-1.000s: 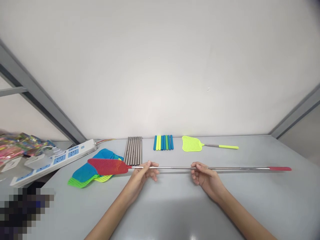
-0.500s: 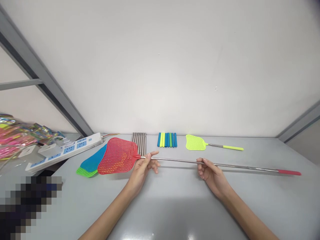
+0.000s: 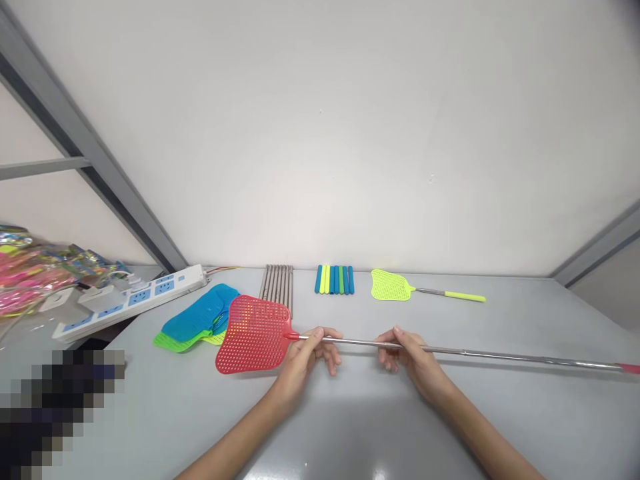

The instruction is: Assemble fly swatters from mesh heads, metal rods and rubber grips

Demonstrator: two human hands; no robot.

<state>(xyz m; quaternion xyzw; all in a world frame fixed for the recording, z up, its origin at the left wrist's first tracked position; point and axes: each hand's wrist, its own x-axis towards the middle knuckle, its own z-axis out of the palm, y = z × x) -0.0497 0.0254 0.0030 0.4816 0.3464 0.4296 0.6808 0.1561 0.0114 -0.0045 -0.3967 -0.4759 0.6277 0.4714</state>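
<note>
Both of my hands hold a red fly swatter whose metal rod is stretched out long across the table. My left hand pinches the rod close to the red perforated head. Further right along the rod, my right hand grips it between thumb and fingers. The red handle reaches the right edge of the view. Behind the head lie blue swatter heads on green and yellow ones. A row of metal rods lies beyond my left hand, partly covered by the red head.
Blue, yellow and green handle tubes lie side by side near the wall. Right of them is a yellow-green fly swatter with its rod short. At left are a white power strip with plugs and packaged goods in clear plastic.
The red swatter has shifted right and nearer to me, showing more of the blue and yellow heads. My hands have come closer together, and the handle has moved to the view's right edge.
</note>
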